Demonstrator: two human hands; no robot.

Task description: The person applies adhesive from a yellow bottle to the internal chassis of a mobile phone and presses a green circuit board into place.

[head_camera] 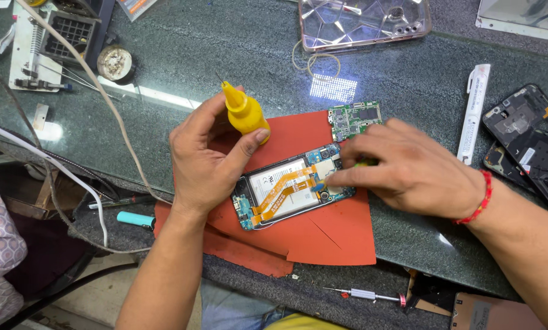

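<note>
Hands at work over my red mat (341,232): my left hand (203,162) grips 1 yellow nozzle bottle (244,113), upright. Just right of that grip, my right hand (402,168) pinches closed on the opened phone (289,192); a green circuit board (354,120) lies just beyond its fingertips.

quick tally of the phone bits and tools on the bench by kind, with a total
opened phones: 2, one under the right hand at, one at the right edge
loose circuit board: 1
clear phone case: 1
yellow bottle, in the left hand: 1
screwdriver: 1
red mat: 1
total: 7
</note>
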